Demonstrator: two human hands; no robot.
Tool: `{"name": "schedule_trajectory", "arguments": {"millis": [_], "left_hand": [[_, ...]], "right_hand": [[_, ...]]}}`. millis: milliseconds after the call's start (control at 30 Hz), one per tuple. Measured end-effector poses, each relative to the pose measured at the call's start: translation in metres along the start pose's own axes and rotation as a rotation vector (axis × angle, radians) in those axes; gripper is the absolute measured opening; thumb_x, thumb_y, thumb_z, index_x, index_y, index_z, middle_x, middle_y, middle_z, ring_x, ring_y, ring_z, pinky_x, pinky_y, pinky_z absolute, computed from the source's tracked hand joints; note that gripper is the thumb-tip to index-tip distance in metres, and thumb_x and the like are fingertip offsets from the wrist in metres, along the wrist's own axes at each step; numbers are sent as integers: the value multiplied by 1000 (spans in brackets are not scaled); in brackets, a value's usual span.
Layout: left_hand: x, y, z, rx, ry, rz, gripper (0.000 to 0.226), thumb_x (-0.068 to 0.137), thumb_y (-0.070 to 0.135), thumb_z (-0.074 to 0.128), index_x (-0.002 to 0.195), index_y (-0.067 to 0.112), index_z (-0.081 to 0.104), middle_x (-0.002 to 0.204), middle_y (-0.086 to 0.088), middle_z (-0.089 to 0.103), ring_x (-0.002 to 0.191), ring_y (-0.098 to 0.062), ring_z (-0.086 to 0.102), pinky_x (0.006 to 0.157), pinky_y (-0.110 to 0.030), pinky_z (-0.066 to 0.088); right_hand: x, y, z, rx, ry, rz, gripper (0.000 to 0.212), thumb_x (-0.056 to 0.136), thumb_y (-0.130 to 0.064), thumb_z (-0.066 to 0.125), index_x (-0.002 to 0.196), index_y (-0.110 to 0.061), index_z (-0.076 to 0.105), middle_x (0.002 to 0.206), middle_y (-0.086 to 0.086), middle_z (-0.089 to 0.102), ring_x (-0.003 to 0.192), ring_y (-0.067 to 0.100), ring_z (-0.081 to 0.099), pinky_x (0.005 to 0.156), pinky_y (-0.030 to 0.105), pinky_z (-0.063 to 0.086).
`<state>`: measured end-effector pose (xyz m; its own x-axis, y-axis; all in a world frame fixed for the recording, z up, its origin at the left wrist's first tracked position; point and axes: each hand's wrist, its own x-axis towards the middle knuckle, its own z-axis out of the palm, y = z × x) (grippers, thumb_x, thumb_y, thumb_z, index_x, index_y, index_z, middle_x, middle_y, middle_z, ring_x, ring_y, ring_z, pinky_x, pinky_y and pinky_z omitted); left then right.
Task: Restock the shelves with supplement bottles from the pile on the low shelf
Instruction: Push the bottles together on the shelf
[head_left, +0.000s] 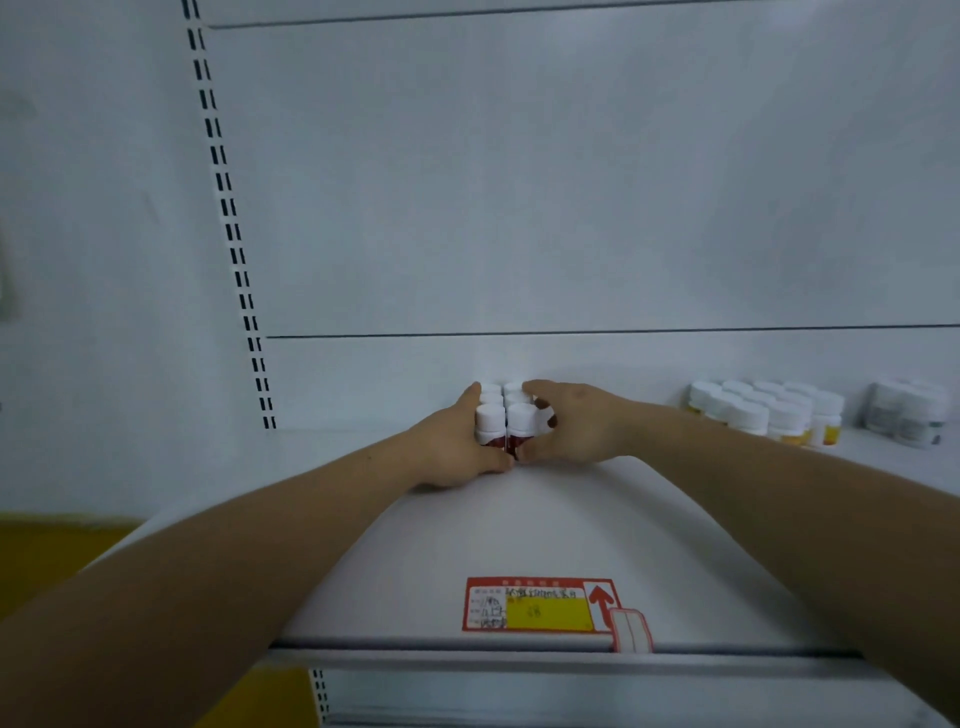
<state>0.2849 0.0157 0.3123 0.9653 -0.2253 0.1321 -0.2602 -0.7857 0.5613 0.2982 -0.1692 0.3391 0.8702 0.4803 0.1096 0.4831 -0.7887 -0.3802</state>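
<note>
Several small supplement bottles (505, 418) with white caps and dark red labels stand in two tight rows at the back of a white shelf (519, 530). My left hand (457, 447) cups the left side of the cluster, thumb at the front bottle's base. My right hand (574, 423) wraps the right side, fingers curled over the back caps and thumb at the front. Both hands hold the group together between them. The bottles behind the front pair are mostly hidden.
Yellow-labelled white-capped bottles (769, 413) stand in rows at the right of the same shelf, with grey-labelled bottles (909, 410) farther right. A red and yellow price tag (540, 605) sits on the shelf's front edge. A slotted upright (228, 208) runs up the left.
</note>
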Motion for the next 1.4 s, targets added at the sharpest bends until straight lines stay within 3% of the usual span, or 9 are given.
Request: {"name": "schedule_trajectory", "arguments": {"millis": [100,233,400,567,667,800,1033,1200,1400], "left_hand": [[1,-2,0,27,5,-4,89,80,28,68,147,22,9,125,4,50,104,-14,48,85,-23,35],[5,-2,0,7,5,19,80,81,26,70,142,21,19,119,6,51,106,-15,51,88,-25,38],[6,-8,-4,-37,-20,21,79,78,31,73,141,27,24,125,8,52,114,-15,50,94,-28,40],[6,-11,-3,-56,-14,4,95,78,34,73,149,27,10,142,7,42,127,-15,44,106,-29,34],[5,-12,-2,-60,9,2,101,77,33,74,150,25,4,144,7,39,124,-13,45,98,-23,34],[5,-14,-3,-81,34,-11,106,73,30,79,149,25,5,134,7,43,123,-17,47,97,-26,38],[2,-13,-3,-8,32,13,89,77,29,75,148,27,21,140,3,47,122,-14,49,103,-31,38],[-6,-4,-10,71,-28,-33,81,79,40,70,143,28,22,130,13,46,109,-11,48,89,-24,36],[-33,0,-16,274,-76,-171,75,89,58,46,149,26,16,155,2,22,139,-18,27,109,-29,22]], "right_hand": [[1,0,1,9,14,30,72,79,-42,72,138,-23,38,131,-3,47,109,15,49,84,25,34],[4,2,4,36,21,28,45,77,-39,73,114,-28,51,104,-13,55,98,13,53,70,22,37],[7,2,1,53,15,31,43,74,-40,75,107,-28,51,110,-8,57,98,15,55,82,29,43],[8,0,2,42,6,8,42,77,-35,73,113,-22,55,111,-2,61,103,19,58,91,34,46],[7,0,2,42,6,7,41,76,-35,74,109,-26,52,111,-2,60,104,20,57,92,35,46],[3,1,-1,49,22,17,71,75,-38,76,133,-26,38,118,-1,57,106,20,55,93,35,45],[3,2,3,9,30,-10,61,80,-39,72,133,-26,43,121,-6,52,104,13,50,85,24,37],[1,4,2,43,21,-26,57,80,-41,72,127,-25,44,117,-6,54,106,16,52,86,28,41],[-1,3,-2,-27,53,0,62,84,-42,64,133,-11,42,127,7,52,109,23,51,90,33,42]]}}
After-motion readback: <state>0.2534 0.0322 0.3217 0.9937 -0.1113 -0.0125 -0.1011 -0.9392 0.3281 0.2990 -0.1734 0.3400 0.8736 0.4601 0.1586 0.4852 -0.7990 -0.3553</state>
